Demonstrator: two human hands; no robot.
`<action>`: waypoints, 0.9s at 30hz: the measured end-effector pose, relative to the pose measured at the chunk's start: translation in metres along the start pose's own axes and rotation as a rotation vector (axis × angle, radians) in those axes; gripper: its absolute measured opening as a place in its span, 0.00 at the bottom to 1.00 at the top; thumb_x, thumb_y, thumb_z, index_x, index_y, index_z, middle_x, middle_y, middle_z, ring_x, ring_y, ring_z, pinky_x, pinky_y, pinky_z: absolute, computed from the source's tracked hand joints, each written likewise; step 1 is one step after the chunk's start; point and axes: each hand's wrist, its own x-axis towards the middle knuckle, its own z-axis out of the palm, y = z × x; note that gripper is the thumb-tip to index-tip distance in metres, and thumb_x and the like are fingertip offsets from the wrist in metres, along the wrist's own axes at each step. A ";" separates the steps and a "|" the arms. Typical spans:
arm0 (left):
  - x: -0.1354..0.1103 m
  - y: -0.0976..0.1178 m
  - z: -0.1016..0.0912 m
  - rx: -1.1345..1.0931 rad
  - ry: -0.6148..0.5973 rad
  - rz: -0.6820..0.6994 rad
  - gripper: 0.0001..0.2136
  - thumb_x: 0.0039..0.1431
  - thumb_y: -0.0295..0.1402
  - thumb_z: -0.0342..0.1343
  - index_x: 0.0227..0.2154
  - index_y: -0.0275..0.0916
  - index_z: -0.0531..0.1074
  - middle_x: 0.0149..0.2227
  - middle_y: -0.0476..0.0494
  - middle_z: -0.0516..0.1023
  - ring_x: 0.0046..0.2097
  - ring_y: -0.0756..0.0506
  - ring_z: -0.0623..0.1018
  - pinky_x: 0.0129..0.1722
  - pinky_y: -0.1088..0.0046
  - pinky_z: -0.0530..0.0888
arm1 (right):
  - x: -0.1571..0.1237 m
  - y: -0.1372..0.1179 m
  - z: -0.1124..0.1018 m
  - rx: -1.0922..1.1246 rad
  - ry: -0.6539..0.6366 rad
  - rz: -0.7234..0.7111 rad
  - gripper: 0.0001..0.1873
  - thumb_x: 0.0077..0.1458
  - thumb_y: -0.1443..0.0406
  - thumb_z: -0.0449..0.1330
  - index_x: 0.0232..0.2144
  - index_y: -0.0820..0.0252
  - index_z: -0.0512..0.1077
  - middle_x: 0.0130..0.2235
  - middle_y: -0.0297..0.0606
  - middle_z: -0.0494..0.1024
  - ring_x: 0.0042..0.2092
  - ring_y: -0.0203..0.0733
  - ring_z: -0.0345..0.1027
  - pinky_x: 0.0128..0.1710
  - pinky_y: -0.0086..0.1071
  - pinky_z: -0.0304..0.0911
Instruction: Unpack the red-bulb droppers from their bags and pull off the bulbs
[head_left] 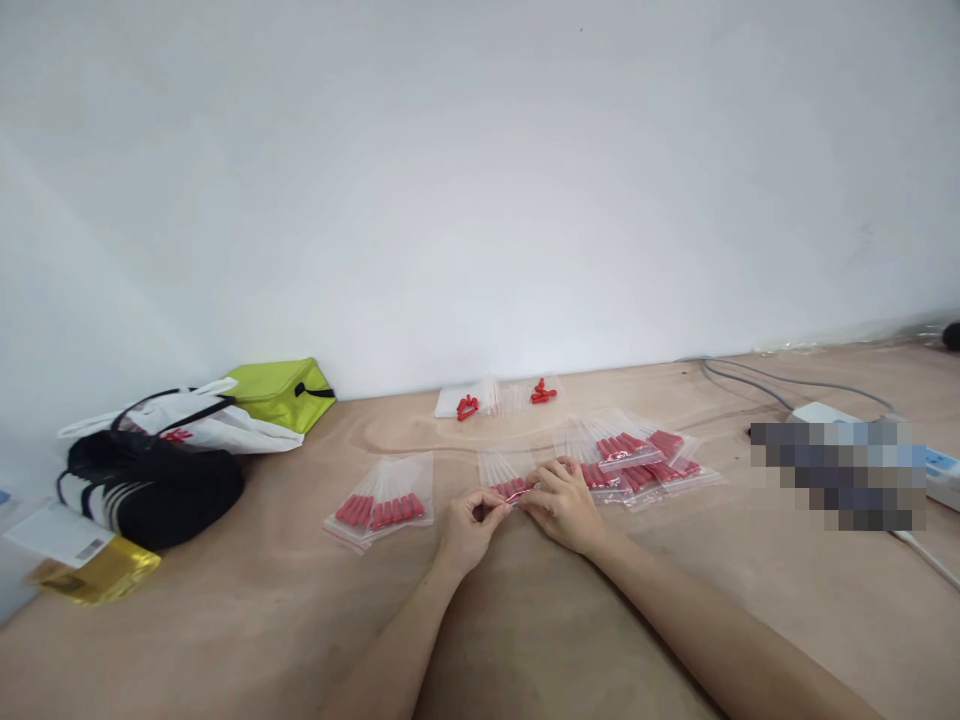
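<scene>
Between my hands lies a clear zip bag [504,466] with several thin clear droppers in it, their red bulbs toward me. My left hand [471,524] is closed in a pinch on the bag's near edge, at its left. At the right part of the same edge, my right hand [561,503] grips with bent fingers. The fingers hide part of the zip strip. Left of my hands, two overlapping zip bags [382,498] hold more red-bulbed droppers. A pile of filled zip bags [645,455] lies just right of my right hand.
Toward the wall are loose red bulbs [466,407] on a white stack of bags [448,400], and more red bulbs [543,392] by clear tubes. A black bag [180,500] and a lime-green bag [277,390] stand left. A power strip [941,465] and grey cables [780,375] are at right.
</scene>
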 end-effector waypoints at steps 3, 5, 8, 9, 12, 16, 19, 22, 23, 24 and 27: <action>0.000 0.005 0.001 0.008 -0.001 0.020 0.08 0.50 0.33 0.54 0.20 0.37 0.72 0.25 0.46 0.76 0.30 0.49 0.74 0.31 0.73 0.72 | 0.001 0.000 0.002 0.014 0.025 -0.030 0.07 0.52 0.67 0.56 0.25 0.52 0.73 0.30 0.31 0.72 0.38 0.36 0.58 0.44 0.37 0.44; 0.001 0.007 0.001 0.017 0.004 0.036 0.07 0.51 0.32 0.53 0.22 0.38 0.72 0.27 0.45 0.76 0.32 0.48 0.74 0.34 0.71 0.72 | 0.001 0.000 0.002 0.025 0.022 -0.048 0.07 0.52 0.67 0.56 0.25 0.52 0.73 0.29 0.31 0.72 0.38 0.36 0.58 0.44 0.37 0.44; 0.000 0.008 0.002 0.068 0.007 0.088 0.07 0.52 0.32 0.52 0.24 0.38 0.74 0.31 0.43 0.76 0.36 0.47 0.75 0.38 0.69 0.72 | 0.000 0.003 0.002 0.049 0.017 -0.025 0.08 0.51 0.68 0.56 0.25 0.52 0.73 0.29 0.31 0.72 0.38 0.36 0.58 0.44 0.37 0.45; 0.000 0.007 0.001 0.091 0.007 0.106 0.07 0.52 0.32 0.51 0.25 0.39 0.74 0.32 0.43 0.76 0.37 0.47 0.75 0.38 0.68 0.72 | -0.001 0.004 0.001 0.060 0.019 -0.006 0.08 0.51 0.69 0.56 0.25 0.53 0.73 0.30 0.32 0.72 0.37 0.36 0.58 0.43 0.37 0.45; -0.002 0.006 0.001 0.141 -0.007 0.143 0.06 0.51 0.31 0.53 0.25 0.40 0.74 0.34 0.43 0.76 0.38 0.46 0.75 0.40 0.67 0.72 | -0.002 0.008 -0.001 0.082 0.032 0.069 0.10 0.49 0.72 0.56 0.25 0.53 0.73 0.30 0.31 0.72 0.37 0.36 0.59 0.43 0.36 0.46; -0.002 0.009 0.003 0.142 -0.017 0.184 0.05 0.50 0.31 0.54 0.27 0.40 0.75 0.33 0.44 0.77 0.38 0.46 0.75 0.40 0.68 0.73 | -0.002 0.010 -0.003 0.123 0.033 0.111 0.09 0.48 0.72 0.56 0.24 0.53 0.73 0.30 0.30 0.72 0.36 0.35 0.60 0.42 0.35 0.47; -0.001 0.012 0.004 0.122 -0.022 0.170 0.06 0.52 0.31 0.52 0.28 0.40 0.74 0.32 0.44 0.77 0.37 0.47 0.75 0.39 0.69 0.72 | -0.001 0.009 -0.004 0.155 0.048 0.122 0.08 0.48 0.72 0.56 0.24 0.54 0.72 0.29 0.31 0.72 0.36 0.35 0.60 0.42 0.35 0.47; 0.000 0.011 0.005 0.107 -0.033 0.125 0.08 0.53 0.30 0.50 0.25 0.39 0.74 0.29 0.45 0.77 0.34 0.47 0.75 0.36 0.70 0.72 | 0.000 0.007 -0.004 0.169 0.031 0.129 0.08 0.48 0.72 0.57 0.24 0.55 0.72 0.29 0.31 0.73 0.37 0.36 0.60 0.43 0.36 0.46; 0.001 0.011 0.005 0.102 -0.033 0.112 0.09 0.53 0.30 0.50 0.23 0.39 0.73 0.28 0.45 0.77 0.33 0.48 0.75 0.35 0.71 0.72 | 0.000 0.007 -0.004 0.179 0.020 0.126 0.07 0.49 0.71 0.57 0.24 0.55 0.72 0.30 0.31 0.73 0.37 0.36 0.60 0.43 0.36 0.47; 0.001 0.010 0.005 0.097 -0.032 0.103 0.09 0.53 0.30 0.50 0.22 0.38 0.73 0.27 0.45 0.76 0.32 0.48 0.75 0.33 0.72 0.72 | 0.000 0.006 -0.003 0.193 0.009 0.121 0.07 0.49 0.70 0.57 0.25 0.54 0.72 0.30 0.31 0.73 0.37 0.36 0.60 0.42 0.36 0.47; 0.001 0.006 0.005 0.077 -0.027 0.080 0.09 0.53 0.31 0.50 0.21 0.38 0.72 0.27 0.46 0.77 0.31 0.48 0.75 0.31 0.73 0.72 | 0.002 0.002 0.000 0.240 -0.010 0.097 0.05 0.51 0.66 0.58 0.26 0.53 0.73 0.32 0.32 0.73 0.38 0.37 0.60 0.41 0.36 0.48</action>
